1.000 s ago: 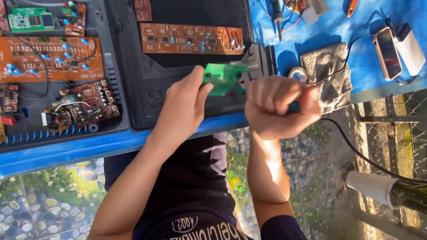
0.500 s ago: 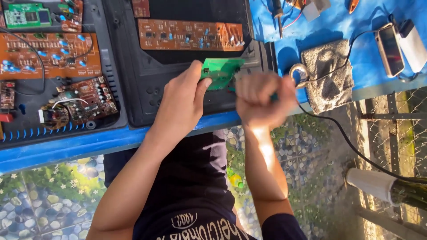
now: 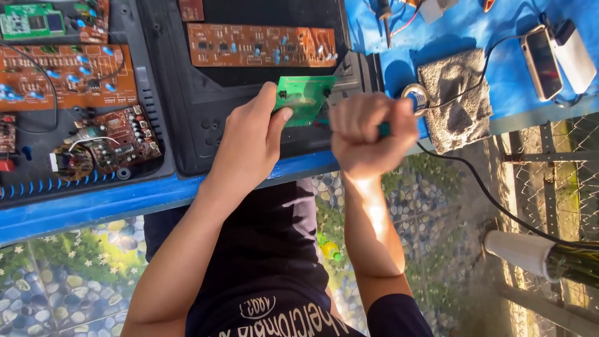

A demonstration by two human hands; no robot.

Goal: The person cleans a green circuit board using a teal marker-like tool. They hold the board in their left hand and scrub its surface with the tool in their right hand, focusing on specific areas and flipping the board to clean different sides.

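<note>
- The green board (image 3: 306,98) lay tilted over the front edge of the black housing (image 3: 187,125), near the blue bench's (image 3: 112,203) front rim.
- The left hand (image 3: 249,140) pinched the green board's left edge, thumb on its lower corner and fingers curled beneath; the grip was closed on the board.
- The right hand (image 3: 368,131) was balled into a tight fist around a teal handle (image 3: 384,129), only a sliver of which showed between the fingers; the fist sat just right of the green board, touching or nearly touching its edge. The tool's tip was hidden.
- A black cord (image 3: 493,200) ran from near the fist down to the right, off the bench.
- 1 long brown board (image 3: 259,45) lay inside the same housing, above the green board.
- To the left, a second black tray (image 3: 37,150) held 1 large brown board (image 3: 62,75), 1 smaller dark board crowded with parts (image 3: 112,140) and 1 small green module (image 3: 28,20) at the top corner.
- Right of the fist sat 1 round metal tin (image 3: 416,98) beside 1 grey pad (image 3: 455,100).
- Further right lay 1 phone (image 3: 541,62) and 1 white pack (image 3: 573,53), side by side.
- 1 iron-like tool (image 3: 385,19) lay at the top edge.
</note>
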